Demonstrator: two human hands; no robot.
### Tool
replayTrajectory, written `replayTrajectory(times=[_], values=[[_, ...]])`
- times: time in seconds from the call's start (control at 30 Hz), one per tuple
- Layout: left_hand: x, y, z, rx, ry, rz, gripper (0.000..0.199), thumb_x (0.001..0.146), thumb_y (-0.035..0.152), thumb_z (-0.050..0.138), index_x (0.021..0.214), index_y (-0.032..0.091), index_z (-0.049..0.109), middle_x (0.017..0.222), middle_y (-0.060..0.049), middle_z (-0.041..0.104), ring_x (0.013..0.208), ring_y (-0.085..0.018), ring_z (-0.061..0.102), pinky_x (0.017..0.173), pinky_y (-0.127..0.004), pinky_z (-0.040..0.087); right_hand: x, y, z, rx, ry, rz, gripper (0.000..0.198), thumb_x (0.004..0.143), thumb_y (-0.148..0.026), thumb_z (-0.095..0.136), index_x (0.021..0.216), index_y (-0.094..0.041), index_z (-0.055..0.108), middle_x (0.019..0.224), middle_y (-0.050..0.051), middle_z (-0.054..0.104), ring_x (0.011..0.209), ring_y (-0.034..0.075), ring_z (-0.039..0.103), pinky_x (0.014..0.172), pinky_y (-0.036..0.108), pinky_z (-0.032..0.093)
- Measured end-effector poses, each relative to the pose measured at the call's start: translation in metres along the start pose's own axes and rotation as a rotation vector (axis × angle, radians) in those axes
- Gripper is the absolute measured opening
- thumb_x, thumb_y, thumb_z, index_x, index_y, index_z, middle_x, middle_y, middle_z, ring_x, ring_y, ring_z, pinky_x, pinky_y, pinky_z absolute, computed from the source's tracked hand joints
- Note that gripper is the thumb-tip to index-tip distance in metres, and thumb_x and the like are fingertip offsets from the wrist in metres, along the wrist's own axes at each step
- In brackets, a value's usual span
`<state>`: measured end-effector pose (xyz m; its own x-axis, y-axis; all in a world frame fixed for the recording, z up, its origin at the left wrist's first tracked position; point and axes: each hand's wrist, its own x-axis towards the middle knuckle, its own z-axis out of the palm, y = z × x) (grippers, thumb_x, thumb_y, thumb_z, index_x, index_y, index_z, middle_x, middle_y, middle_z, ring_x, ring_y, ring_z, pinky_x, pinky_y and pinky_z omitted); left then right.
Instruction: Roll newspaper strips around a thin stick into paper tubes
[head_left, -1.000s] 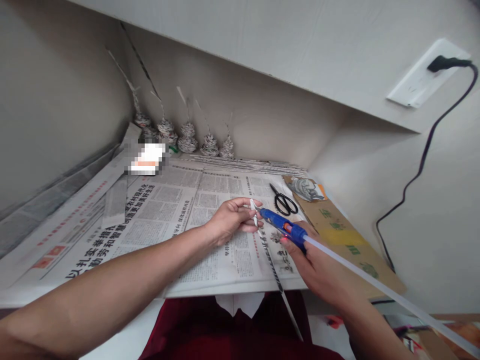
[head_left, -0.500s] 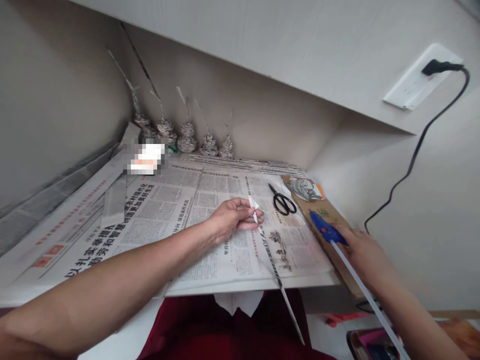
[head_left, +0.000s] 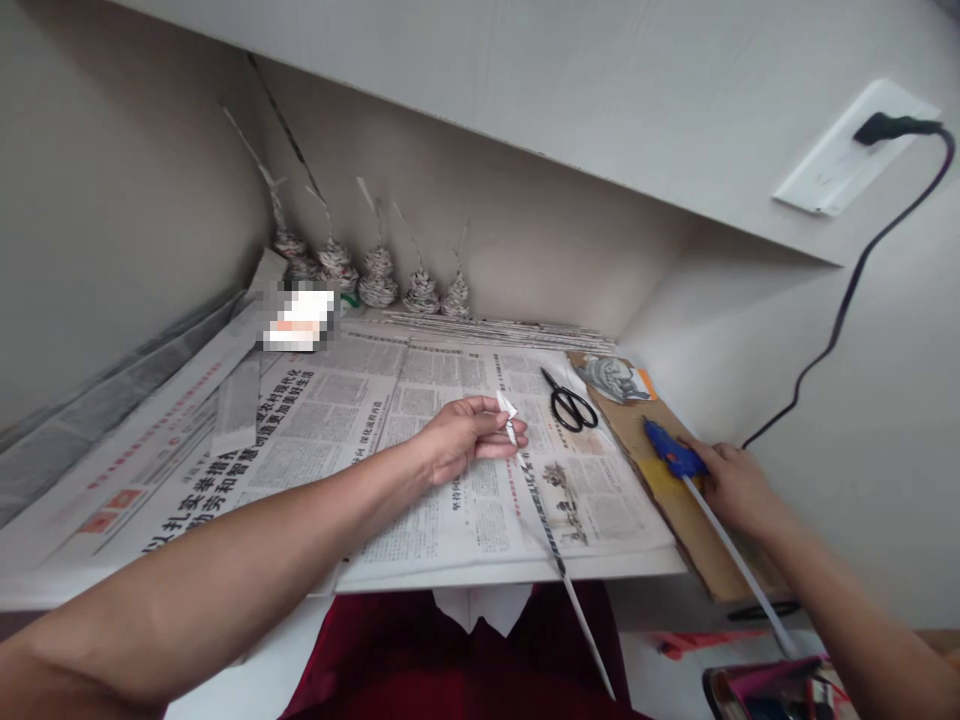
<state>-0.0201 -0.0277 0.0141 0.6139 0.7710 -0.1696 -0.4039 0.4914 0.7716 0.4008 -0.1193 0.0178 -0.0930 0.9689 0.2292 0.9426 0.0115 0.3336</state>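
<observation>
My left hand (head_left: pixel 469 440) is over the newspaper-covered table, thumb and fingers pinching the folded white tip of a thin rolled-paper stick (head_left: pixel 545 525). From there the stick runs down past the table's front edge towards my lap. On the right, my right hand (head_left: pixel 739 490) grips a blue glue gun (head_left: pixel 673 450), whose long pale glue stick (head_left: pixel 735 565) juts out of the back. The gun is at a strip of brown cardboard (head_left: pixel 694 520); whether it rests on it I cannot tell. Black-handled scissors (head_left: pixel 574 405) lie between my two hands.
Several woven paper gourd shapes (head_left: pixel 377 278) stand along the back wall, with thin paper sticks (head_left: pixel 510 330) lying beside them. A blurred-out bright object (head_left: pixel 300 320) is at the left. A black cord (head_left: pixel 840 320) hangs from the wall socket (head_left: pixel 855 150). An open pouch (head_left: pixel 780 690) is at lower right.
My right hand has moved the glue gun slightly right over the cardboard, and the glue stick's back end has swung up. My left hand keeps its pinch on the paper stick.
</observation>
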Motion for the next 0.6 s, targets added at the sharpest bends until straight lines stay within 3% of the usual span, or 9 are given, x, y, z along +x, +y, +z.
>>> replayTrajectory(times=[0.13,0.23,0.33,0.43,0.53,0.6], values=[[0.001,0.001,-0.002,-0.012,-0.005,-0.003,0.013,0.079,0.011,0.062,0.089,0.01,0.054,0.098,-0.017,0.067,0.085,-0.023,0.068,0.073,-0.031,0.058,0.001,0.005,-0.01,0.016,-0.059,-0.037,0.051,0.067,0.0,0.046,0.114,-0.011,0.061,0.081,0.018,0.063,0.073,0.025,0.059,0.068,0.034,0.039],[0.001,0.002,-0.001,-0.017,0.008,-0.006,0.011,0.079,0.011,0.061,0.088,0.01,0.054,0.099,-0.018,0.067,0.085,-0.023,0.068,0.072,-0.031,0.058,0.005,-0.02,-0.039,-0.016,-0.046,0.049,0.044,0.07,-0.008,0.052,0.112,-0.011,0.063,0.088,0.021,0.065,0.078,0.031,0.059,0.064,0.038,0.039],[0.0,0.003,0.001,-0.018,0.043,-0.007,0.009,0.079,0.01,0.06,0.086,0.01,0.054,0.099,-0.019,0.067,0.084,-0.024,0.068,0.069,-0.03,0.058,0.008,-0.085,-0.076,0.218,0.061,0.026,0.028,0.08,-0.021,0.05,0.103,-0.015,0.066,0.092,0.015,0.067,0.084,0.028,0.06,0.077,0.04,0.041],[0.0,0.004,0.002,-0.015,0.043,-0.002,0.008,0.08,0.011,0.06,0.085,0.009,0.056,0.1,-0.019,0.066,0.085,-0.023,0.068,0.069,-0.03,0.058,0.008,-0.168,-0.098,0.679,-0.095,-0.024,0.027,0.087,-0.033,0.046,0.105,-0.023,0.063,0.099,0.007,0.067,0.085,0.021,0.06,0.072,0.032,0.044],[-0.001,0.004,0.002,-0.012,0.03,0.0,0.009,0.079,0.012,0.062,0.085,0.009,0.057,0.102,-0.019,0.066,0.086,-0.023,0.068,0.069,-0.029,0.058,0.009,-0.23,-0.097,1.039,-0.159,0.033,0.028,0.085,-0.041,0.049,0.1,-0.021,0.062,0.086,0.004,0.066,0.076,0.018,0.058,0.064,0.028,0.044],[-0.001,0.005,0.002,-0.015,0.03,-0.002,0.01,0.078,0.013,0.063,0.086,0.009,0.057,0.104,-0.019,0.066,0.087,-0.023,0.068,0.069,-0.028,0.058,0.012,-0.25,-0.09,1.216,-0.162,0.115,0.027,0.086,-0.043,0.049,0.088,-0.019,0.062,0.073,0.002,0.062,0.067,0.015,0.055,0.063,0.027,0.043]])
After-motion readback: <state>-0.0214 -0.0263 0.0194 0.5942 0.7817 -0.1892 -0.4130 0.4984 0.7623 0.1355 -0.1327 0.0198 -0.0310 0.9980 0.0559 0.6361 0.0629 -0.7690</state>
